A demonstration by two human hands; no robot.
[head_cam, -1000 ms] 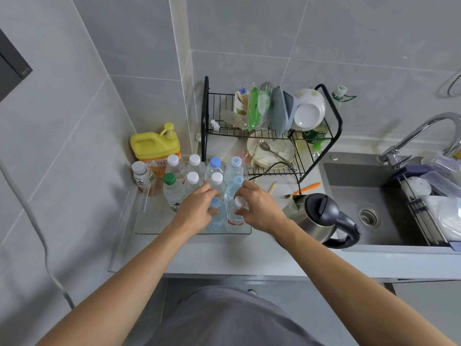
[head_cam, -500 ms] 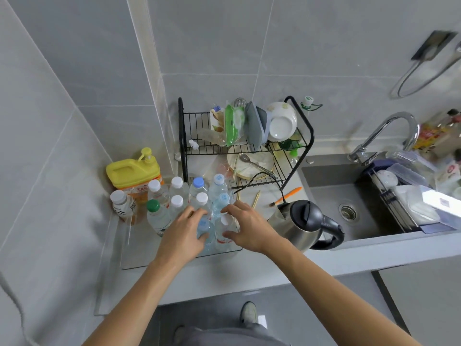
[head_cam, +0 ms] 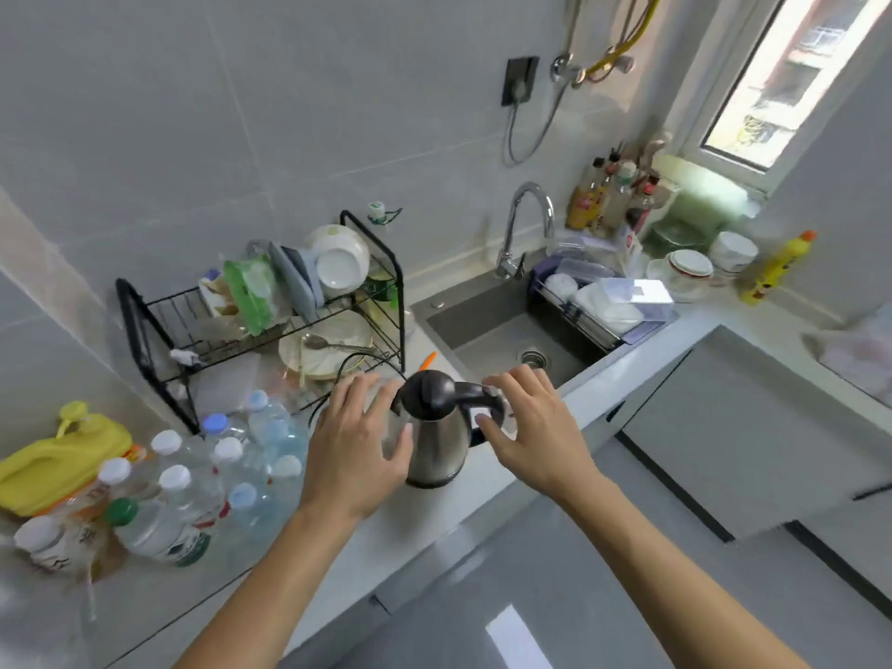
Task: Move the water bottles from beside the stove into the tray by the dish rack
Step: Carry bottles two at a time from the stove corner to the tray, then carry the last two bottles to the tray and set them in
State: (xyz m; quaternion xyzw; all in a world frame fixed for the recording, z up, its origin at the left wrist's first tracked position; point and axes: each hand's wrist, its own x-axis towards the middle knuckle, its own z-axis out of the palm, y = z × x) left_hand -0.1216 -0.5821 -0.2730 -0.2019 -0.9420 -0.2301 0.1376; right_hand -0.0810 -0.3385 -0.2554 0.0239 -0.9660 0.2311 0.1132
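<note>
Both hands empty, fingers spread: left hand (head_cam: 355, 446) and right hand (head_cam: 528, 424) flank the electric kettle (head_cam: 437, 434); left of them, clustered water bottles (head_cam: 227, 475) look light, slippery, best gripped mid-body.

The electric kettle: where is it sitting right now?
In the head view the kettle stands on the counter near its front edge, between the cluster of water bottles on its left and the sink on its right.

bright daylight from window (head_cam: 791, 74) top right, motion blur throughout, wide-angle warp at edges.
</note>
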